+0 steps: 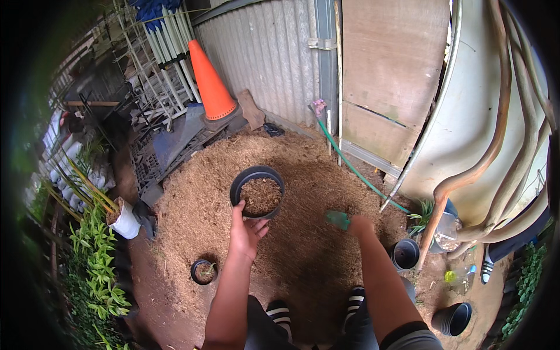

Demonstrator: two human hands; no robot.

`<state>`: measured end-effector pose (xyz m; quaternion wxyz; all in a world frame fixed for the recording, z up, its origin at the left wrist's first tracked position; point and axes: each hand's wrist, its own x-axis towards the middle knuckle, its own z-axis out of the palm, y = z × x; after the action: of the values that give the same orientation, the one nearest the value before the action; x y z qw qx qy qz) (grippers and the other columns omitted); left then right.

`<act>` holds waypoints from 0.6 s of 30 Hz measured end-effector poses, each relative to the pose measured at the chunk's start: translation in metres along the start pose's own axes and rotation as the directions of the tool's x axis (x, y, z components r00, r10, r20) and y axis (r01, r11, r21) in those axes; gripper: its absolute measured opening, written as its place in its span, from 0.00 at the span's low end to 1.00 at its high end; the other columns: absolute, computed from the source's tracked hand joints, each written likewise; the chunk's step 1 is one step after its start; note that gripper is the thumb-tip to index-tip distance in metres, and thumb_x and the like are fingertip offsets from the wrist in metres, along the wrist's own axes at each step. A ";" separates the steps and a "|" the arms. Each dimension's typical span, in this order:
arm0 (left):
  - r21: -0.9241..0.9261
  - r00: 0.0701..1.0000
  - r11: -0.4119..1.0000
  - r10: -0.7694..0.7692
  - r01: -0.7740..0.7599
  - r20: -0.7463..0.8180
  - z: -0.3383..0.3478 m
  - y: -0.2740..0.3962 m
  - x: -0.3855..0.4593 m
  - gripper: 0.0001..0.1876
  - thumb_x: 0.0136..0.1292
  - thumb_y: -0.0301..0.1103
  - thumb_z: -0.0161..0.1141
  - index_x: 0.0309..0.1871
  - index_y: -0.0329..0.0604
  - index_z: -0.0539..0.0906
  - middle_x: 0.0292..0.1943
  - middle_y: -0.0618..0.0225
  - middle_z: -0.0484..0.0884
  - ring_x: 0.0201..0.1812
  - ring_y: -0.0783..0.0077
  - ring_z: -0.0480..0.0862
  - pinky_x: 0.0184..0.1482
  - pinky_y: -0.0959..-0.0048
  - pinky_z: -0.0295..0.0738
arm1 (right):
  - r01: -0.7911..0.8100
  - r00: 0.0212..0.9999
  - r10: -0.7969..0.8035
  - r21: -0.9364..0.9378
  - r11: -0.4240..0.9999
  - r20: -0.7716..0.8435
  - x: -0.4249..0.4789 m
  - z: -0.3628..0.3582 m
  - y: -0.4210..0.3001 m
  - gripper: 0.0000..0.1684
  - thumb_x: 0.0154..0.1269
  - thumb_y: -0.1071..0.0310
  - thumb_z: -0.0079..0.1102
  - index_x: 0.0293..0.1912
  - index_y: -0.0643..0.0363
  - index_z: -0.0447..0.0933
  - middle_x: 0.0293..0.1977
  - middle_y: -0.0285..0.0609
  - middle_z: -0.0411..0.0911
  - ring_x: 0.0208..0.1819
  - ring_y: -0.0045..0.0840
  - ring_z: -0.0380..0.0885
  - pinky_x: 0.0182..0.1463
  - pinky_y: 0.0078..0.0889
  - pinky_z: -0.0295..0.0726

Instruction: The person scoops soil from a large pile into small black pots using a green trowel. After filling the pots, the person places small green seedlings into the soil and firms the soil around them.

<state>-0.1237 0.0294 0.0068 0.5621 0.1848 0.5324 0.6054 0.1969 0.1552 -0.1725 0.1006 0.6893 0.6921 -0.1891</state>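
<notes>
My left hand [246,234] grips the near rim of a black plastic plant pot [235,186], thumb over the edge and fingers outside. Loose brown husk-like material [261,197] fills part of the pot. To the right, my right hand [362,226] is closed around a green hand trowel [337,218], whose blade points left over the pile. Beneath both hands spreads a wide heap of brown shredded mulch [197,183], darker in its middle. A small black pot [202,280] holding a little plant stands left of my left forearm.
An orange traffic cone [212,83] stands behind the heap, by a corrugated wall [262,57]. A green hose [350,159] runs along the right. Black pots [405,254], a plastic bottle [459,274] and curved branches [459,183] lie farther right. Another person's foot [487,267] shows there.
</notes>
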 end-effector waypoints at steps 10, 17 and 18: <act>0.003 0.999 0.999 -0.035 0.035 -0.018 -0.007 0.000 0.007 0.39 0.63 0.68 0.51 0.66 0.46 0.66 0.52 0.60 0.74 0.52 0.65 0.75 0.59 0.62 0.65 | -0.012 0.996 -0.003 0.167 0.986 0.090 0.002 0.011 -0.053 0.19 0.63 0.61 0.57 0.49 0.61 0.83 0.50 0.49 0.83 0.53 0.44 0.82 0.56 0.46 0.81; -0.031 1.000 0.999 -0.006 0.005 -0.024 -0.010 -0.001 0.017 0.37 0.61 0.68 0.53 0.64 0.49 0.68 0.50 0.62 0.75 0.51 0.67 0.75 0.57 0.65 0.65 | 0.114 0.982 -0.169 0.451 0.885 0.084 0.008 -0.004 -0.046 0.25 0.69 0.50 0.57 0.44 0.66 0.81 0.33 0.48 0.84 0.35 0.40 0.84 0.41 0.42 0.83; -0.034 1.000 0.999 -0.004 0.003 -0.026 -0.012 0.000 0.016 0.37 0.61 0.68 0.53 0.64 0.49 0.68 0.50 0.62 0.75 0.51 0.67 0.75 0.57 0.65 0.66 | 0.111 0.980 -0.182 0.545 0.831 0.077 0.007 -0.008 -0.054 0.25 0.70 0.49 0.57 0.43 0.66 0.81 0.30 0.48 0.82 0.31 0.37 0.83 0.38 0.40 0.82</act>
<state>-0.1380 0.0382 -0.0039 0.5595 0.1663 0.5294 0.6157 0.1438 0.1664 -0.1616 -0.0683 0.6213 0.6543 -0.4257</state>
